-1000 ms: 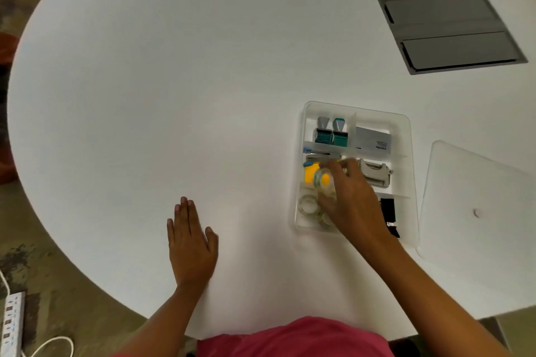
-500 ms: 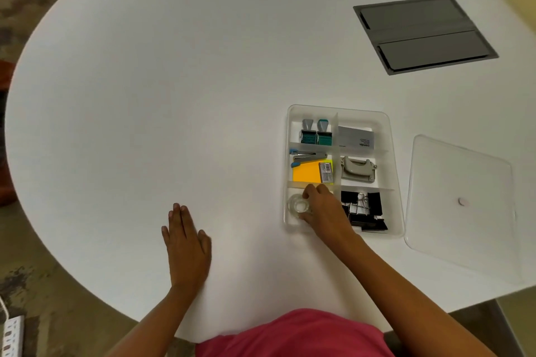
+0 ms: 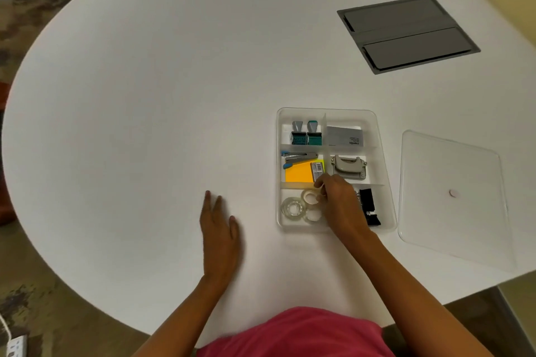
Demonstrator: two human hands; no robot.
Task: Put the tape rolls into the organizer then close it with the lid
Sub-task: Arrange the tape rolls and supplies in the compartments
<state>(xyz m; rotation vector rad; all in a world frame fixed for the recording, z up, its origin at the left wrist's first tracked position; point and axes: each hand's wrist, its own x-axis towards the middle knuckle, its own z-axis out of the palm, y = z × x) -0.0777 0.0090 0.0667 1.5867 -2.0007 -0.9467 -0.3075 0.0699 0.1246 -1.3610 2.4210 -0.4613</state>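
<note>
Three clear tape rolls (image 3: 293, 207) lie in the near-left compartment of the clear organizer (image 3: 385, 171) on the white counter (image 3: 162, 101); the right hand (image 3: 338, 201) reaches into that compartment, fingertips pinched on the far roll (image 3: 309, 197). The left hand (image 3: 219, 236) rests flat and open on the counter, empty, left of the organizer. The transparent lid (image 3: 452, 197) lies flat just right of the organizer.
</note>
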